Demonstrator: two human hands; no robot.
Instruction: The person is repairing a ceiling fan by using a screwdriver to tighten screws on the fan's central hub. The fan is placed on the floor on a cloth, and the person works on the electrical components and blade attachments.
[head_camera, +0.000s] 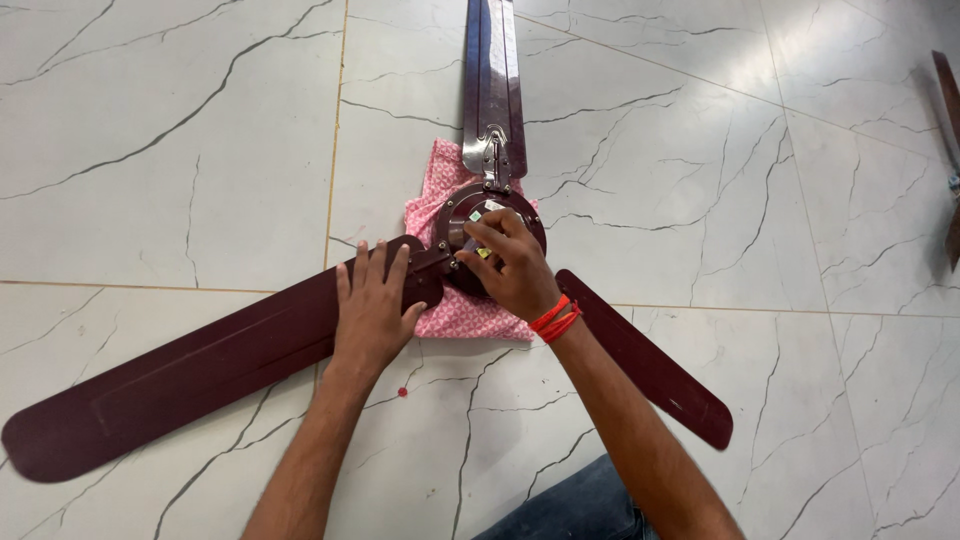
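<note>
A dark maroon ceiling fan (300, 350) is lying on the white marble floor (170, 150), its motor hub (455, 225) sitting near the centre of the frame on a pink patterned cloth (440, 185). The left hand (372, 310) is resting flat, fingers spread and open, on the root of the blade (170, 385) that is stretching toward the lower left. The right hand (510, 265), wearing a red thread band (555, 318) at the wrist, is lying directly on the hub, its fingers curled and pinching at something small there; what it is gripping is too small to tell. A second blade (655, 365) is running to the lower right, and a third blade (492, 70) is pointing up toward the top edge.
</note>
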